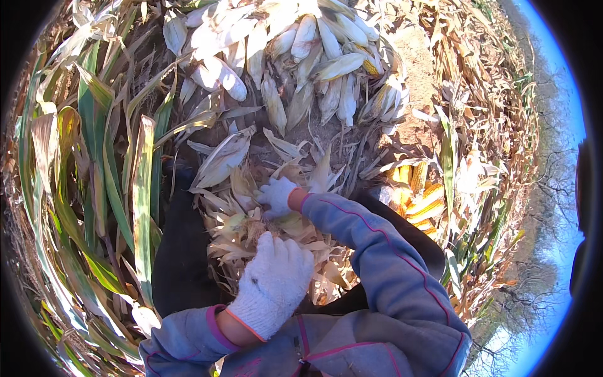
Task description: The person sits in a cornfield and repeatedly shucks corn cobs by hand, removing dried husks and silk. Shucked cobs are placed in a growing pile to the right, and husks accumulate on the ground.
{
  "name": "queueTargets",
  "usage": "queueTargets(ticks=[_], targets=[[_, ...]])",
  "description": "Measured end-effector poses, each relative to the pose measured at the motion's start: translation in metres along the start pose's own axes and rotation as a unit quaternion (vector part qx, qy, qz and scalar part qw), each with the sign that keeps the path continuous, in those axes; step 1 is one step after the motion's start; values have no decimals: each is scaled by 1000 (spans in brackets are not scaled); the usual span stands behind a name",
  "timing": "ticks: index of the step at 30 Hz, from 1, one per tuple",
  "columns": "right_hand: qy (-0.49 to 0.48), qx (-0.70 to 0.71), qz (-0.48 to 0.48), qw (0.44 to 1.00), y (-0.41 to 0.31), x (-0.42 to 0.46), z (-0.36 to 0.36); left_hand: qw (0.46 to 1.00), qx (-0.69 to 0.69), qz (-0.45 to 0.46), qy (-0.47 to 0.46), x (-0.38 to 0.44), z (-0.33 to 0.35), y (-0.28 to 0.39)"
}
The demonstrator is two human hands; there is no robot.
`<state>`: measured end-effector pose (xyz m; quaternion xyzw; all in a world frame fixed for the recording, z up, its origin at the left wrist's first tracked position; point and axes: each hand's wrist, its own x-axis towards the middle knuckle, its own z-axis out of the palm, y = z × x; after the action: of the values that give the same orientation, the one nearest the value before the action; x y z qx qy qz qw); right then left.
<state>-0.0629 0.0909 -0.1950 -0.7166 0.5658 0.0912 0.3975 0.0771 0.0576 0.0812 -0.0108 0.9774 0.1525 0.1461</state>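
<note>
My left hand [275, 280], in a white knitted glove, is low in the middle with its back towards me. Its fingers lie close together over loose dry corn husks [235, 245], and its palm is hidden. Farther forward, my right hand [278, 195], also gloved in white, reaches down among the husks. Its fingertips are partly covered, so whether it grips anything is unclear. Just ahead and to the left of it lies a corn ear in its pale husk [226, 160].
A large heap of unhusked corn ears [306, 61] lies ahead. Bare yellow corn cobs [421, 198] are piled at the right, beyond my right knee. Standing corn leaves [141, 202] crowd the left side. Dry stalks and leaves [476, 94] cover the ground at the right.
</note>
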Motion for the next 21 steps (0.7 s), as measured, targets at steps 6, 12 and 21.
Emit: queueTargets(ticks=[6,12,21], targets=[[-259,153,20,954,-43,-43,102,1000,2,8,14,-10,-2,0],[-162,74,59,982,57,-15,-21,997,-29,28,-61,-9,-13,5],[200,304,484,796,122,45,-40,997,-9,34,-73,-13,-12,2]])
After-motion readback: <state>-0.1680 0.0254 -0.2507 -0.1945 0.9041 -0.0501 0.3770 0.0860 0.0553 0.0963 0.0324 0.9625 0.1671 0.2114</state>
